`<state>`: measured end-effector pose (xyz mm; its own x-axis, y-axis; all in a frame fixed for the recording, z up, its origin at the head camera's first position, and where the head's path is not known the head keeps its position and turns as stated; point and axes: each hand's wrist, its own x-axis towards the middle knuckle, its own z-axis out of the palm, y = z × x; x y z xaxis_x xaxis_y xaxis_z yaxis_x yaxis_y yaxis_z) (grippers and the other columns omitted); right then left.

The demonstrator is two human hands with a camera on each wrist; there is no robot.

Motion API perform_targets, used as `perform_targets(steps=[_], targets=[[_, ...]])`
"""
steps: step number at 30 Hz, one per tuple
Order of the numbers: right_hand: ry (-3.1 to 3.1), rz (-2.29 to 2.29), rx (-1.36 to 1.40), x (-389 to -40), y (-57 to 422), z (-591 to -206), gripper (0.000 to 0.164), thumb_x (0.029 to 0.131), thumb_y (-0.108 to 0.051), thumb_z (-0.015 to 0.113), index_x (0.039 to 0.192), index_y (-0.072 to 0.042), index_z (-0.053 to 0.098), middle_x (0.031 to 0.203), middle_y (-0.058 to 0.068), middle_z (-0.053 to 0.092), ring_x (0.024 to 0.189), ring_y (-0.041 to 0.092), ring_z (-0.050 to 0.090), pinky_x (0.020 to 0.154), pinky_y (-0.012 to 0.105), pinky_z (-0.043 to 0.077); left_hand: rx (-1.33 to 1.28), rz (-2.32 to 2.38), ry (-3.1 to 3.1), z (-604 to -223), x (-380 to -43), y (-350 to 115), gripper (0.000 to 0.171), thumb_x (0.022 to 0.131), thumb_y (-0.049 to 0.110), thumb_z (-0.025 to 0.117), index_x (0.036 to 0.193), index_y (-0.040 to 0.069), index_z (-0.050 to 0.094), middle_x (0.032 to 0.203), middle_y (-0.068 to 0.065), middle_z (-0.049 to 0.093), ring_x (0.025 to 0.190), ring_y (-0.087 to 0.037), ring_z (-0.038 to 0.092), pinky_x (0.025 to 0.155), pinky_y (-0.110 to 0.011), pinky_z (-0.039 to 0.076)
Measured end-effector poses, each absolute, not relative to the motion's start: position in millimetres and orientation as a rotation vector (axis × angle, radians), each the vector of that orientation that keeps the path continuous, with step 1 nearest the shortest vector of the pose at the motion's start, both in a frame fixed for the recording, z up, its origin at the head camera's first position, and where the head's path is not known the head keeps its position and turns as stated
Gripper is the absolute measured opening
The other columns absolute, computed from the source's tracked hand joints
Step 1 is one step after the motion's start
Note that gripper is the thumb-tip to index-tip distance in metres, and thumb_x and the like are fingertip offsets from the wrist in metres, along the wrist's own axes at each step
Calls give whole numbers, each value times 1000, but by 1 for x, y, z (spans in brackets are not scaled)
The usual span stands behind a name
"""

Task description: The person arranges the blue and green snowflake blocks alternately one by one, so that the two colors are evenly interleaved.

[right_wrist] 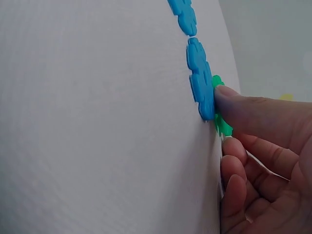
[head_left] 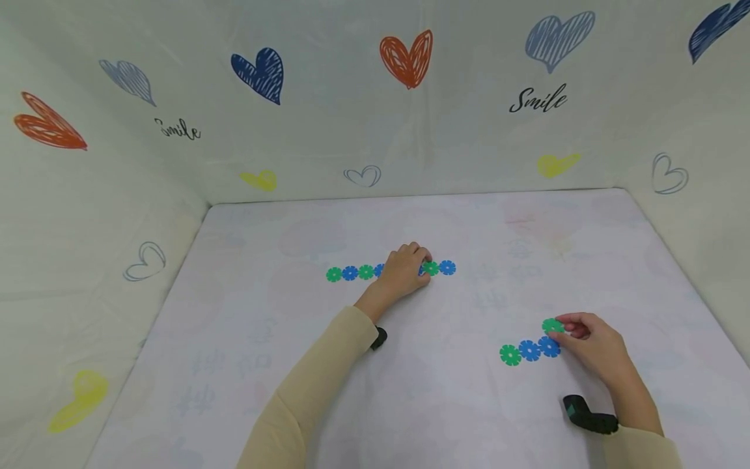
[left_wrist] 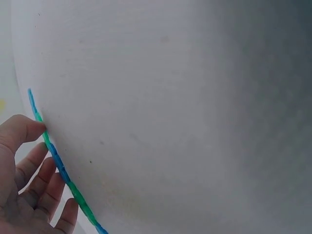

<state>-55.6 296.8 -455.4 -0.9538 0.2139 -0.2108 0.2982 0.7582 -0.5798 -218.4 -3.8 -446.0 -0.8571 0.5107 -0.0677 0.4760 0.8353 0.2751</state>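
A row of green and blue flower-shaped plastic discs lies across the middle of the table. My left hand [head_left: 404, 268] covers the row's middle, its thumb and index finger pinching a green flower disc [head_left: 431, 268] by its edges. Past it, a blue disc [head_left: 448, 268] ends the row. In the left wrist view the thumb and fingers sit on opposite sides of the row. Nearer the front right, my right hand [head_left: 594, 342] pinches another green flower disc [head_left: 552, 325] between thumb and index finger. That disc is just behind a blue disc [head_left: 549, 347], overlapping it in the right wrist view.
Left of the right hand lie another blue disc [head_left: 530, 350] and a green disc [head_left: 510, 355]. The row's left end starts with a green disc [head_left: 334, 274]. A white cloth [head_left: 445, 404] covers the table, and heart-printed walls [head_left: 316, 130] stand around its back and sides.
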Motion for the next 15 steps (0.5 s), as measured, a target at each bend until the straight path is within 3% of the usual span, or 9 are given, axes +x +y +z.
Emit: perform_targets(steps=[15], targets=[[2869, -939, 412, -56, 298, -462, 41, 86, -26, 66, 113, 4, 55, 92, 14, 56, 84, 24, 48, 61, 23, 38, 747, 386, 2882, -446, -217, -3, 33, 88, 28, 61, 118, 15, 56, 113, -2, 54, 106, -18, 49, 92, -36, 40]])
